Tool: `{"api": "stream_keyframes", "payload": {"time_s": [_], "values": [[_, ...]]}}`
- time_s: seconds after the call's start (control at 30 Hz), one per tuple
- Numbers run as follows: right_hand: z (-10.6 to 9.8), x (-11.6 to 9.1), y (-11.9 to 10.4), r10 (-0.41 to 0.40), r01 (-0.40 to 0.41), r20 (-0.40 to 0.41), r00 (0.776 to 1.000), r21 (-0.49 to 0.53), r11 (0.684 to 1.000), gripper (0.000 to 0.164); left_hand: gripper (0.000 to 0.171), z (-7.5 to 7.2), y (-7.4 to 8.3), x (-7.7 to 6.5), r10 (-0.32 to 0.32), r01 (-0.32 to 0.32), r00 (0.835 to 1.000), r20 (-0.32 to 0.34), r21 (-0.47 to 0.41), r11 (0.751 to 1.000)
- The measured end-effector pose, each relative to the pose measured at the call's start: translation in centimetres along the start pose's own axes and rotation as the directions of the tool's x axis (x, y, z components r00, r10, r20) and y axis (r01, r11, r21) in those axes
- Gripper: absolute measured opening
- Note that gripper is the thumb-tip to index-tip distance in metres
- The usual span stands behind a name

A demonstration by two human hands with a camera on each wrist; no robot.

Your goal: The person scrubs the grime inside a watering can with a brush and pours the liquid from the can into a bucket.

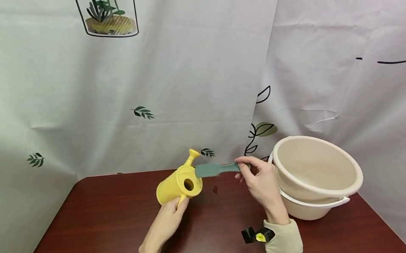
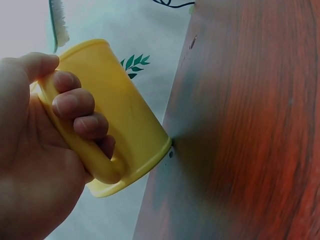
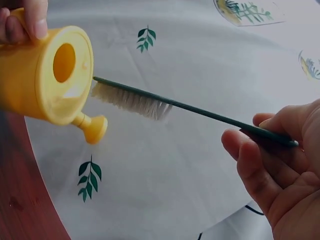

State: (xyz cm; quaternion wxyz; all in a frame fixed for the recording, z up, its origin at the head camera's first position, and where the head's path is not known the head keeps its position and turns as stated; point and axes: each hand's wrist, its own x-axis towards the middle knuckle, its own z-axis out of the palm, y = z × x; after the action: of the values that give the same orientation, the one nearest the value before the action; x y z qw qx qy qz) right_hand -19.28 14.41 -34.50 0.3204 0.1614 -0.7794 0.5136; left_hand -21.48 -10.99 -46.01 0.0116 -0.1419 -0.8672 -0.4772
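My left hand point(image 1: 169, 220) grips the handle of a yellow watering can point(image 1: 172, 187), fingers curled round it in the left wrist view. The can is tilted, its round top opening turned toward me and its spout pointing up and away. In my right hand point(image 1: 262, 182) is a green brush point(image 1: 210, 170), pinched by the end of its handle between thumb and fingers. Pale bristles point(image 3: 132, 100) hang from the brush's underside in the right wrist view. The brush's tip is right beside the can's top rim.
Two cream buckets point(image 1: 316, 167), one nested in the other, stand at the right of the dark red wooden table point(image 1: 98, 234). A white curtain point(image 1: 195, 67) with leaf prints hangs behind the table's far edge.
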Motion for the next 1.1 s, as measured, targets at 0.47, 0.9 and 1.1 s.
{"api": "stream_keyframes", "payload": {"time_s": [0.47,0.9,1.1], "values": [[0.3,-0.2,5.3,-0.019,0.012,-0.048,0.999,-0.127,0.992,0.02,0.038,-0.4,-0.4,-0.1,-0.006,0.005,1.0,-0.026,-0.044,0.999],[2.2,-1.1,7.1,-0.067,0.057,-0.022,0.998,-0.293,0.954,0.018,0.039,-0.7,-0.5,-0.4,-0.063,0.058,0.998,-0.031,-0.135,0.989],[3.3,-1.7,8.1,-0.139,0.146,0.045,0.989,-0.385,0.911,0.017,0.042,-0.9,-0.7,-0.5,-0.089,0.082,0.995,-0.035,-0.17,0.982]]}}
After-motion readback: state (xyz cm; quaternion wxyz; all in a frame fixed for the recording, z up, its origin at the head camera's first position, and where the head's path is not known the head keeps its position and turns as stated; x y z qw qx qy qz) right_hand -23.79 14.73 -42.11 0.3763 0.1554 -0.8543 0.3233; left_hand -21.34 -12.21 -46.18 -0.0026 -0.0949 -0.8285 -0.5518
